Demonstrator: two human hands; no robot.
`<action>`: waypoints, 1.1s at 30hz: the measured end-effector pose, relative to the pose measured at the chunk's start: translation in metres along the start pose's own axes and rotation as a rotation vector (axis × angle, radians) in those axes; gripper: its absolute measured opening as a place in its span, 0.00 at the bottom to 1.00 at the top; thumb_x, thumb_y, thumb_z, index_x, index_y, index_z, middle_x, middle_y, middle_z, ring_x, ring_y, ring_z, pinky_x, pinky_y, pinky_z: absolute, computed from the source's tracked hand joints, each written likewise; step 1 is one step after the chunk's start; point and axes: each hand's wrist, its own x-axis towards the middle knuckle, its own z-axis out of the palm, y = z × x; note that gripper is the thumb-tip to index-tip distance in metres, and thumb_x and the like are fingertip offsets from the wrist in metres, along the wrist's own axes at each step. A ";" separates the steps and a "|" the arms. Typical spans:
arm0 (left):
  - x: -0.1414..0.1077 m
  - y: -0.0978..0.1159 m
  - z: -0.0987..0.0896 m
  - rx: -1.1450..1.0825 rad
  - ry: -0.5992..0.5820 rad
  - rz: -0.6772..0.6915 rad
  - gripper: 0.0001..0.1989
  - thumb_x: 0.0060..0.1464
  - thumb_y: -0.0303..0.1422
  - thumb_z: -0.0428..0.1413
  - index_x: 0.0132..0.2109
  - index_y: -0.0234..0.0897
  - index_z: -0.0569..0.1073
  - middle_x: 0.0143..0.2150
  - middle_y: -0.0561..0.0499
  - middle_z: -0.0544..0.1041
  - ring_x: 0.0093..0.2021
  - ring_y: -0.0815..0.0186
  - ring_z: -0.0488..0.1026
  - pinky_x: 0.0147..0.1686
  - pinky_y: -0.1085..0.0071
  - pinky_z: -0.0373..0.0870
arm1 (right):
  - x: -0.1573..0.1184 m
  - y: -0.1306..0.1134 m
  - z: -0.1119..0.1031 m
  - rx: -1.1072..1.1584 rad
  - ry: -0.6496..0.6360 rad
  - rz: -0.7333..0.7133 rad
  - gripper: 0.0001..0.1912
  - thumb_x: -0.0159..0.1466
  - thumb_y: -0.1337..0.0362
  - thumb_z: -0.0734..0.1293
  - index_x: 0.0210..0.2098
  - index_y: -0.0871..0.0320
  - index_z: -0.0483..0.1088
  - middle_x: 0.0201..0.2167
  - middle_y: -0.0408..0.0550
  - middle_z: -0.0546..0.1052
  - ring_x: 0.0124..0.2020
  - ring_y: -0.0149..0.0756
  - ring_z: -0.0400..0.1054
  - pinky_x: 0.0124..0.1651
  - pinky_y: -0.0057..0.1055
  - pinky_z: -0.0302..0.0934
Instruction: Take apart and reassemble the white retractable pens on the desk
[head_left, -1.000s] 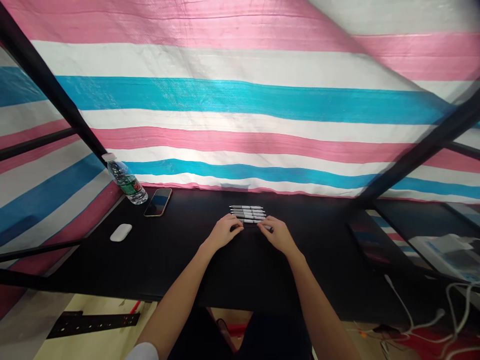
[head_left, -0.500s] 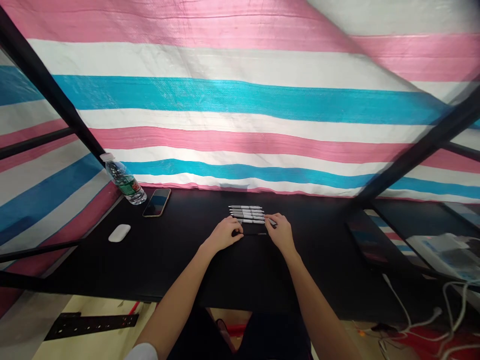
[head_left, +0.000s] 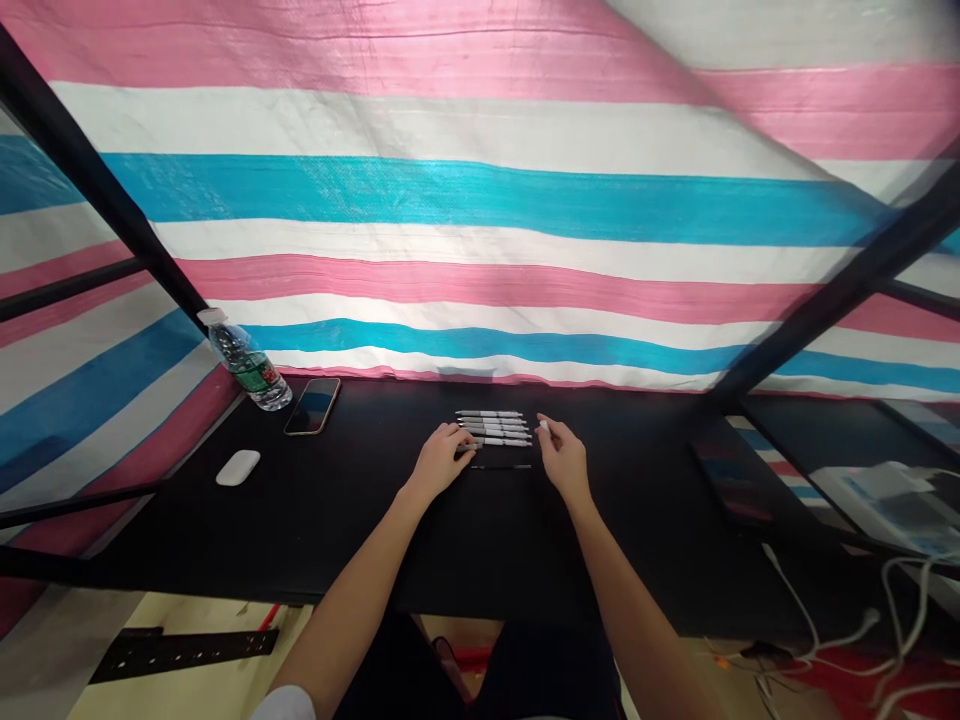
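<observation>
White pens (head_left: 491,428) laid side by side on a black surface (head_left: 360,530), left hand (head_left: 448,460) placed at their left ends, fingers curled, grip unclear, right hand (head_left: 561,460) just beside their right ends, fingers pinched on a small white piece (head_left: 543,426), thin black rod (head_left: 501,467) lying below the row

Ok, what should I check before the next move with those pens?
1. Slim white pens lying side by side: ok.
2. Thin black rod lying apart, below them: ok.
3. Left hand off the pens: not ok, its fingers touch their left ends.
4. Right hand holding something: cannot tell, its fingertips are beside a tiny white bit.
5. Clear plastic water bottle away from both hands: ok.
</observation>
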 end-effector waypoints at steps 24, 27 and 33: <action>0.012 0.011 -0.012 -1.470 0.120 -0.605 0.14 0.57 0.39 0.56 0.43 0.32 0.74 0.38 0.44 0.75 0.37 0.63 0.75 0.35 0.69 0.71 | 0.008 -0.022 -0.007 1.001 -0.057 0.603 0.14 0.60 0.61 0.59 0.42 0.56 0.70 0.22 0.44 0.71 0.21 0.32 0.60 0.20 0.28 0.53; 0.012 0.011 -0.015 -1.522 0.122 -0.660 0.13 0.58 0.36 0.55 0.44 0.31 0.74 0.35 0.45 0.75 0.34 0.65 0.74 0.32 0.70 0.71 | 0.008 -0.022 -0.007 0.999 -0.061 0.611 0.14 0.59 0.61 0.60 0.42 0.57 0.71 0.22 0.43 0.70 0.21 0.31 0.60 0.20 0.28 0.52; 0.011 0.014 -0.014 -1.487 0.112 -0.582 0.16 0.51 0.40 0.62 0.41 0.32 0.74 0.28 0.52 0.70 0.26 0.72 0.68 0.21 0.76 0.62 | 0.009 -0.015 -0.005 0.984 -0.094 0.584 0.15 0.56 0.61 0.63 0.42 0.55 0.70 0.22 0.42 0.70 0.21 0.31 0.60 0.21 0.28 0.52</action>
